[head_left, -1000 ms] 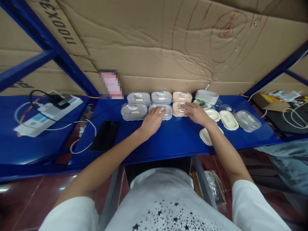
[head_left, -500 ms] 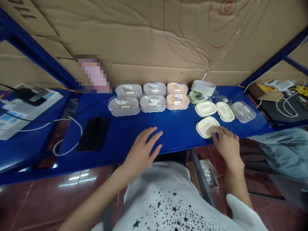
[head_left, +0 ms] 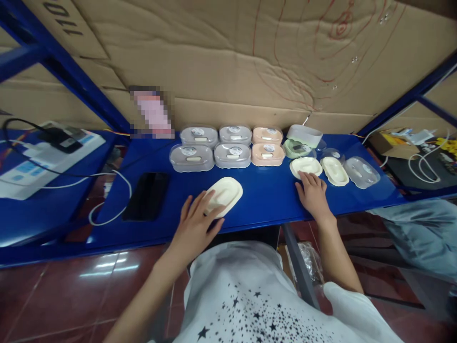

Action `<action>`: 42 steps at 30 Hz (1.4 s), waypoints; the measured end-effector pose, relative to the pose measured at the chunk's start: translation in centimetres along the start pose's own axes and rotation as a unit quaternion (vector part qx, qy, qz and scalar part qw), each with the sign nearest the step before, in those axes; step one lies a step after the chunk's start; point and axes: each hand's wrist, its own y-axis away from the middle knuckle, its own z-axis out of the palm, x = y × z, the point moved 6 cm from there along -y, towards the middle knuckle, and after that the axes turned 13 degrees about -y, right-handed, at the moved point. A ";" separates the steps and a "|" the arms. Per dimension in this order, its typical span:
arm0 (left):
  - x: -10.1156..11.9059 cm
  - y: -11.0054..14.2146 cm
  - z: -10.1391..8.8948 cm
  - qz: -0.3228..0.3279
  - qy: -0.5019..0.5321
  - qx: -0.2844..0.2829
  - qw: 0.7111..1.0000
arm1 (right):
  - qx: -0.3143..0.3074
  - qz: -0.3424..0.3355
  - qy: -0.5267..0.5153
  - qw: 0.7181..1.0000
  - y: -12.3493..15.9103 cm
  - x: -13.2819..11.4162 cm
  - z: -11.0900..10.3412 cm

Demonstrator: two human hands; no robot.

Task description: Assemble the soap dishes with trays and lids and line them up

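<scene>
In the head view, a cream oval dish with a raised middle lies on the blue table in front of me. My left hand reaches over its near left side, fingers spread and some of them touching it. Farther right, my right hand is open, its fingertips at the front edge of a second cream dish, partly covering it. A third cream dish sits just right of that one. Beside it is a clear plastic lid.
Grey lidded boxes and peach lidded boxes stand in two rows at the back. A green box part sits by a pale oval ring. On the left are a black phone, a white cable and a power strip.
The front cream dish has gone from beside my right hand to my left hand. My right hand has moved back and left to another dish. The view has shifted slightly.
</scene>
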 end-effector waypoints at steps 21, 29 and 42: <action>-3.9 0.1 0.5 -0.068 0.105 0.035 0.991 | 0.032 0.029 -0.050 0.998 -16.9 7.1 -5.0; -2.8 -0.1 0.5 -0.039 0.151 -0.016 0.988 | 0.046 -0.115 -0.126 0.984 -4.0 -6.1 -4.9; -3.6 0.5 1.3 -0.038 0.113 0.025 0.993 | -0.060 -0.381 -0.240 0.891 1.9 -19.6 3.6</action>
